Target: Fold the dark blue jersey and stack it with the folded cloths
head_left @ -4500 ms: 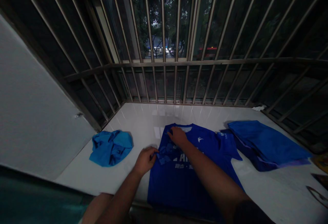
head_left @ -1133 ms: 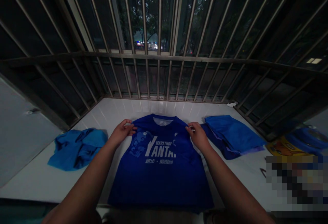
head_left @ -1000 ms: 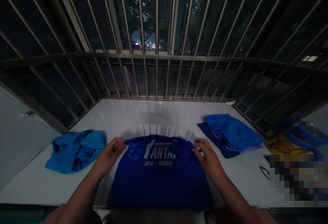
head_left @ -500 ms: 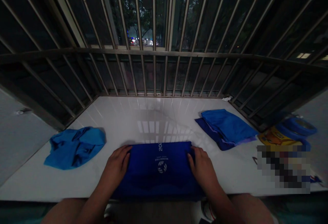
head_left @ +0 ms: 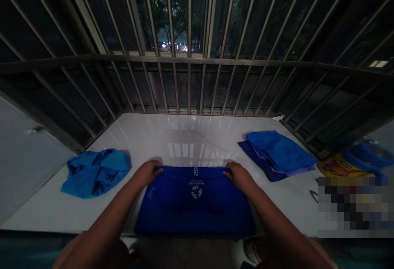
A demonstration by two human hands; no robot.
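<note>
The folded blue shirt (head_left: 193, 203) shows "20" above a round logo.

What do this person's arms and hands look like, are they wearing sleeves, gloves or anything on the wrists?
Both forearms are bare as far as the picture shows: no sleeves reach into view. The left hand and the right hand wear no gloves, and no watch, bracelet or ring can be made out, though the light is dim. Nothing is marked on them.

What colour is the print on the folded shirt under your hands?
White print on the dark blue folded shirt, clearest in the head view.
</note>
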